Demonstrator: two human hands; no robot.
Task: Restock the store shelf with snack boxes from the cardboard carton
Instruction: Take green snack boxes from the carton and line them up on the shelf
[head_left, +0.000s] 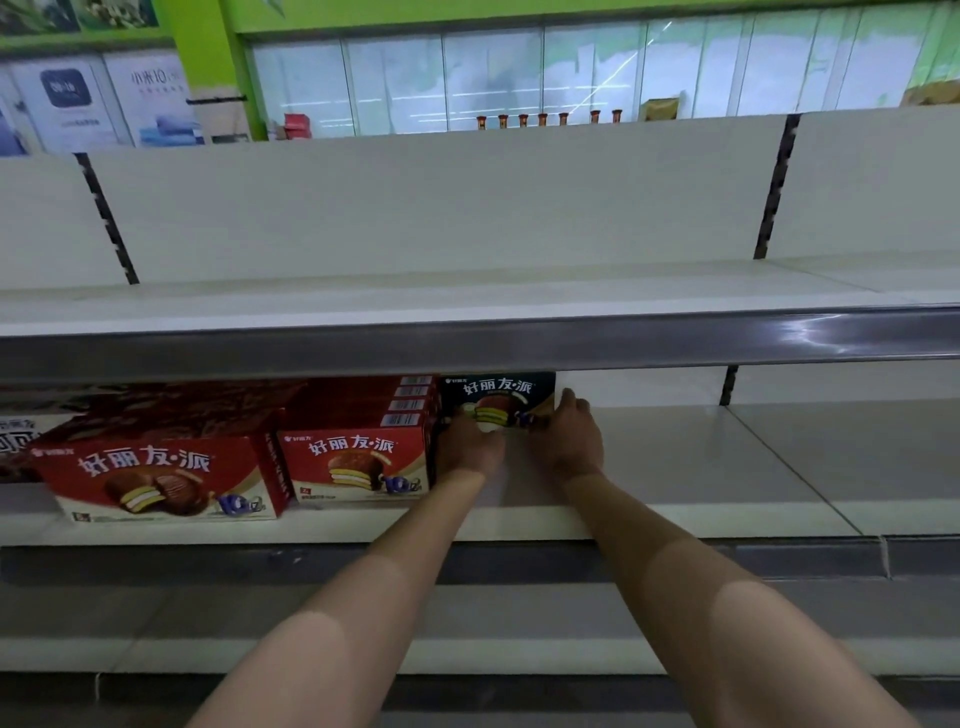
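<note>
A dark blue snack box (498, 396) stands upright deep on the middle shelf (675, 467), right beside a row of red snack boxes (358, 457). My left hand (470, 447) grips the blue box's lower left front. My right hand (569, 436) holds its right side, thumb up along the edge. Both arms reach in under the upper shelf. Further left, another red snack box (156, 483) stands at the shelf front. The cardboard carton is out of view.
The upper shelf (467, 291) and its grey price rail (467, 343) hang just above my hands. The middle shelf is bare to the right of the blue box. A lower shelf (156, 623) runs below. Bottles (543, 120) stand beyond the back panel.
</note>
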